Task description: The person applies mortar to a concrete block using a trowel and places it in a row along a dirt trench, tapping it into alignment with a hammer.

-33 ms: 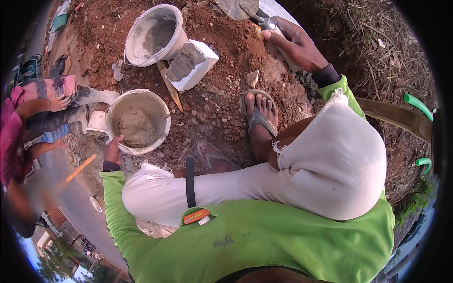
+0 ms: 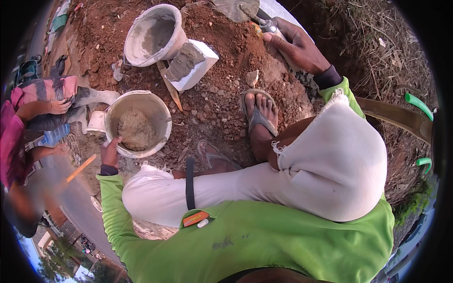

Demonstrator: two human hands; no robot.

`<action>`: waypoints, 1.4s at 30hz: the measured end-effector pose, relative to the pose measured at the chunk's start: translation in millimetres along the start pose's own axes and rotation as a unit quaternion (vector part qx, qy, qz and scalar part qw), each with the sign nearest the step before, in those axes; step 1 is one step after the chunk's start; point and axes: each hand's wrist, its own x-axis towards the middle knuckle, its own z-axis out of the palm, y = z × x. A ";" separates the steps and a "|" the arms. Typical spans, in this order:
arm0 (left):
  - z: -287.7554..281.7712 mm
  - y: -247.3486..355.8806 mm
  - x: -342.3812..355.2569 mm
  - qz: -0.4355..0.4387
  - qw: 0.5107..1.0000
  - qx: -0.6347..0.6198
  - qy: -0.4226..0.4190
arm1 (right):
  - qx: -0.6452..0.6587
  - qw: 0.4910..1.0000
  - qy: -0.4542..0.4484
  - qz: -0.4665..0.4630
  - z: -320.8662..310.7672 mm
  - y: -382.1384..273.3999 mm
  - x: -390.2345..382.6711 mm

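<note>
Here, right hand gripping trowel, left hand, well apart, clasping bucket rim (mortar inside).

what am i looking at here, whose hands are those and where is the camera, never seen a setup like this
There is no robot: these are a person's own bare hands. The camera is worn on that person's head and looks down, which is why the green shirt and white trousers fill the lower part. Its fisheye lens bends straight edges near the rim.

The left hand grips the rim of a bucket with a grey-brown mix inside. The right hand holds a trowel.

On the reddish soil are a second bucket, tilted, with a white block beside it and a stick near both. At the left edge is another person.
</note>
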 end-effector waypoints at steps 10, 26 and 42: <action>121.0 117.4 -165.6 0.139 0.975 -0.135 -0.110 | -0.019 0.996 0.083 -0.028 -30.9 -26.3 -29.7; 353.9 148.9 -107.9 0.463 0.869 -0.008 -0.177 | -0.534 0.837 0.055 0.105 -12.6 -22.8 -88.8; 354.7 147.4 -102.1 0.465 0.874 0.019 -0.138 | -0.182 0.978 -0.078 0.072 86.2 39.8 -85.2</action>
